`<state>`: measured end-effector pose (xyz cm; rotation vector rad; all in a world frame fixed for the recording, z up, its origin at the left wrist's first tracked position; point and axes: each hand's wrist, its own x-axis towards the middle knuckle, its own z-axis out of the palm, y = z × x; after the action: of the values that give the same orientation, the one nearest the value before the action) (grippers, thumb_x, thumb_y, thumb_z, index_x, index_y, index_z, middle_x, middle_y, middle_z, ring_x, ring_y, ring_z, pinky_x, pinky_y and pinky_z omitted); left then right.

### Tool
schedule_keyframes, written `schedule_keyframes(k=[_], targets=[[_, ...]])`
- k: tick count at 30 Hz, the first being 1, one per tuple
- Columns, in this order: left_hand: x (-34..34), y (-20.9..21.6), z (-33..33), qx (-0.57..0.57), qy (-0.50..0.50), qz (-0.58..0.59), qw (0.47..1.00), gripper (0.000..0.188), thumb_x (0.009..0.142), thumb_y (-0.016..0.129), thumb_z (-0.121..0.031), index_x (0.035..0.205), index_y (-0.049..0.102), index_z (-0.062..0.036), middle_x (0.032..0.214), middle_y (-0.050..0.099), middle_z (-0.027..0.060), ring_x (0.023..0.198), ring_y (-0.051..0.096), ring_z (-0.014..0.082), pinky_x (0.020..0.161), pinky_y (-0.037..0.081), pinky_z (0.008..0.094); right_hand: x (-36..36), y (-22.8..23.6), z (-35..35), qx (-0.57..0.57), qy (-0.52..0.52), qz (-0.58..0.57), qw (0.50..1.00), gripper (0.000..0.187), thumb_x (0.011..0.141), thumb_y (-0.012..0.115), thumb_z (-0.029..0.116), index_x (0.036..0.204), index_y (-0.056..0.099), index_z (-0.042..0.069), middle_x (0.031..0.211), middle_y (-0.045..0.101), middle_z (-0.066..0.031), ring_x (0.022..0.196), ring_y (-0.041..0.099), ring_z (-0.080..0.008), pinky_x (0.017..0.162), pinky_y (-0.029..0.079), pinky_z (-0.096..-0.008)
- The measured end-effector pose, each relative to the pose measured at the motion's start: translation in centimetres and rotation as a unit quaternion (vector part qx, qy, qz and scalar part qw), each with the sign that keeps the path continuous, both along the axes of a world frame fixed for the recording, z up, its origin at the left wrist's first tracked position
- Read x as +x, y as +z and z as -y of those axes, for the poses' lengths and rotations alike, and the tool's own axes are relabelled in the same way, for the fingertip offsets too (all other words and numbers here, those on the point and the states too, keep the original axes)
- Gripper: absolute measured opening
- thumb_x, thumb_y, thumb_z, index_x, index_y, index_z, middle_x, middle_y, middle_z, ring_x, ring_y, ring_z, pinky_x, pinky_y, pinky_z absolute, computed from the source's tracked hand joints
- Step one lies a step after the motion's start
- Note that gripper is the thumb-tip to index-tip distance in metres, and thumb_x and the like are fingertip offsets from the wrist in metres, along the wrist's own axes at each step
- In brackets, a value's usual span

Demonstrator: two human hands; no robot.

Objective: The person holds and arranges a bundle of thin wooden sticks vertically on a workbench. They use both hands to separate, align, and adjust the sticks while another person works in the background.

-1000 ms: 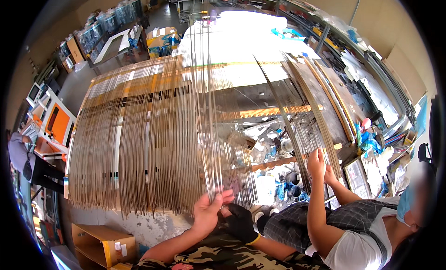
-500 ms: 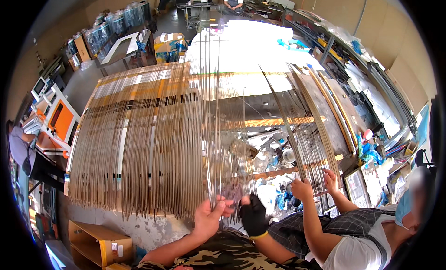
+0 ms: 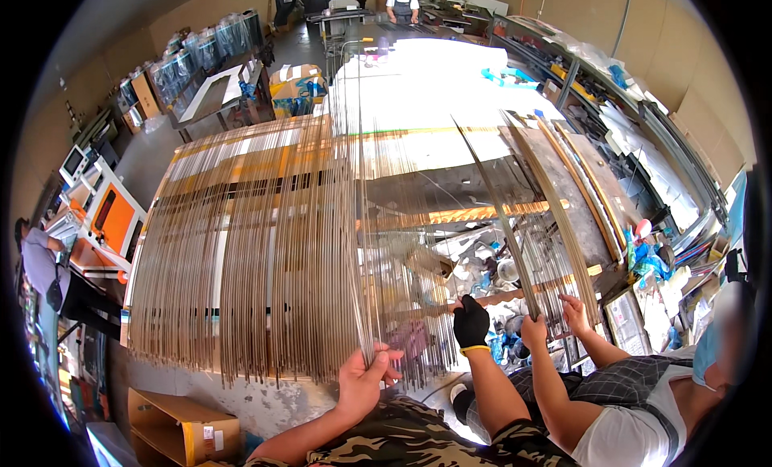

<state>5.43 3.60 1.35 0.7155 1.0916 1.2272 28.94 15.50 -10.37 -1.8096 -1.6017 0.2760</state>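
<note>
My bare left hand [image 3: 368, 377] is closed round the near ends of a few long thin metal rods [image 3: 356, 266], which reach away from me over the rack. Farther right, my right hand [image 3: 471, 326] wears a black glove with a yellow cuff. Its fingers are curled over the right part of the rack, beside thin rods; what they hold, if anything, is hidden. Left of my left hand lies a dense row of similar rods [image 3: 241, 274], side by side. Sparser rods [image 3: 414, 338] hang between my two hands.
At the right a masked co-worker's hands [image 3: 535, 332] handle a bundle of rods [image 3: 507, 226]. Beneath the rack show wooden slats [image 3: 498, 211] and a litter of plastic. A cardboard box [image 3: 193, 439] stands at lower left; white sheeting [image 3: 426, 85] covers the far table.
My gloved right hand has moved right and away from me, apart from my left hand. The rods in my left hand have shifted leftward at their far ends.
</note>
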Motion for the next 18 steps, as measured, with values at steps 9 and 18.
schedule_keyframes(k=[9, 18], targets=[[-0.1, -0.7, -0.2, -0.005, 0.0, -0.005, 1.0, 0.023, 0.099, 0.052, -0.017, 0.113, 0.05, 0.0011, 0.105, 0.068, 0.0152, 0.07, 0.065, 0.0155, 0.061, 0.052, 0.0264, 0.1, -1.9, 3.2, -0.044, -0.016, 0.018, 0.999, 0.019, 0.086, 0.058, 0.027, 0.083, 0.061, 0.009, 0.077, 0.064, -0.0157, 0.074, 0.062, -0.0373, 0.064, 0.048, -0.0454], [0.1, -0.4, -0.4, -0.006, 0.005, 0.014, 1.0, 0.02, 0.097, 0.053, -0.015, 0.111, 0.051, 0.0, 0.103, 0.067, 0.0172, 0.068, 0.063, 0.0157, 0.06, 0.051, 0.0278, 0.5, -1.8, 4.6, -0.019, -0.017, 0.023, 0.999, 0.015, 0.084, 0.061, 0.023, 0.08, 0.059, 0.009, 0.073, 0.062, -0.013, 0.073, 0.061, -0.035, 0.064, 0.047, -0.0431]])
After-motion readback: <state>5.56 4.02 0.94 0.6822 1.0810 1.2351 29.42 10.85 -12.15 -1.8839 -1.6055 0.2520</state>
